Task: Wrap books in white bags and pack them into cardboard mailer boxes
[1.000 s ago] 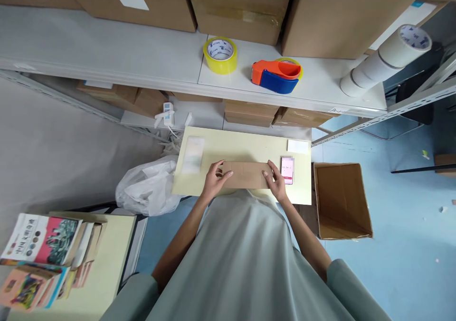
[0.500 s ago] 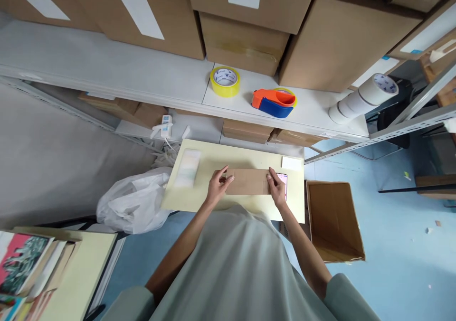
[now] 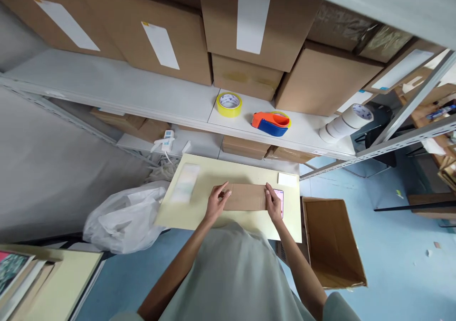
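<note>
The cardboard (image 3: 245, 197) is between both hands over the surface (image 3: 221, 169) — left grip (image 3: 215, 202) closed on its nine-o'clock end, right grip (image 3: 273, 204) on its three-o'clock end — phone (image 3: 280, 199) just beyond, at three o'clock.

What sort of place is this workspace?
Probably a packing or storage room: cartons stand on a shelf, with a tape dispenser and a yellow tape roll in front of them.

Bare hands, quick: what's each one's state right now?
Left hand: closed, holding the left end of the brown rectangular cardboard piece.
Right hand: closed, holding the same piece's right end.
</note>
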The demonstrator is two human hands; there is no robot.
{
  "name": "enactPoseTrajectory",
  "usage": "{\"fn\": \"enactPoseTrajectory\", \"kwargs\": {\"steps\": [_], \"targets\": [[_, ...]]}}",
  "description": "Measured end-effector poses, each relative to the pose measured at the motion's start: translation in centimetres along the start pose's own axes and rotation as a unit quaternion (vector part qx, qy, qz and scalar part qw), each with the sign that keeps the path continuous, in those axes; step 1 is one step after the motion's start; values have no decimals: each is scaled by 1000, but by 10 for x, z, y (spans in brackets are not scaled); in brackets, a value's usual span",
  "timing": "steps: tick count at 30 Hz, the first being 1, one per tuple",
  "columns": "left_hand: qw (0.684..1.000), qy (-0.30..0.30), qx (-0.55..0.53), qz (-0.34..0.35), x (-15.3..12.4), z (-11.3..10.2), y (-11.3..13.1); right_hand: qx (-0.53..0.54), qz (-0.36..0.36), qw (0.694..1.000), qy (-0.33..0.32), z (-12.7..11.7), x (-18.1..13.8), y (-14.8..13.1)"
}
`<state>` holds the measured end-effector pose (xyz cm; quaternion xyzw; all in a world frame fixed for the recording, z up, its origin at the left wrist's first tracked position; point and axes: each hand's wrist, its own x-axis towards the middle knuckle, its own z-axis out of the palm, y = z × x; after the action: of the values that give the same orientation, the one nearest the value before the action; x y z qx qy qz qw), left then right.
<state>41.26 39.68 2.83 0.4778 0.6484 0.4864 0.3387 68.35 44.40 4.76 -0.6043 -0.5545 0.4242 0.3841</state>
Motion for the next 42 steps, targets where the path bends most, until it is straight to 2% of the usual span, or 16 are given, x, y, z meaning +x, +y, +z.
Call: {"fn": "enactPoseTrajectory", "kwargs": {"steps": [5, 8, 12, 16, 18, 21, 26, 30, 33, 39, 42], "targets": [[994, 18, 87, 63, -6, -7, 11, -98, -86, 991, 11, -2, -1, -6], [983, 19, 141, 119, 3, -17, 33, -171, -147, 974, 20, -12, 9, -33], [968, 52, 142, 202, 36, -28, 87, -242, -269, 931, 56, -24, 51, -111], [954, 100, 118, 256, 78, -31, 150, -319, -354, 875, 93, -22, 124, -197], [949, 111, 104, 275, 93, -31, 175, -368, -345, 859, 84, -15, 160, -224], [942, 122, 92, 300, 103, -30, 200, -454, -288, 841, 56, -2, 203, -237], [943, 122, 67, 302, 93, -29, 206, -515, -239, 823, 16, 6, 230, -231], [949, 122, 44, 287, 78, -28, 199, -545, -236, 805, 9, -4, 228, -231], [954, 125, 36, 270, 67, -31, 196, -549, -245, 799, -14, -15, 211, -228], [968, 129, 34, 211, 40, -43, 201, -517, -293, 796, -115, -39, 128, -203], [971, 121, 32, 205, 26, -48, 208, -467, -328, 807, -152, -48, 85, -193]]}}
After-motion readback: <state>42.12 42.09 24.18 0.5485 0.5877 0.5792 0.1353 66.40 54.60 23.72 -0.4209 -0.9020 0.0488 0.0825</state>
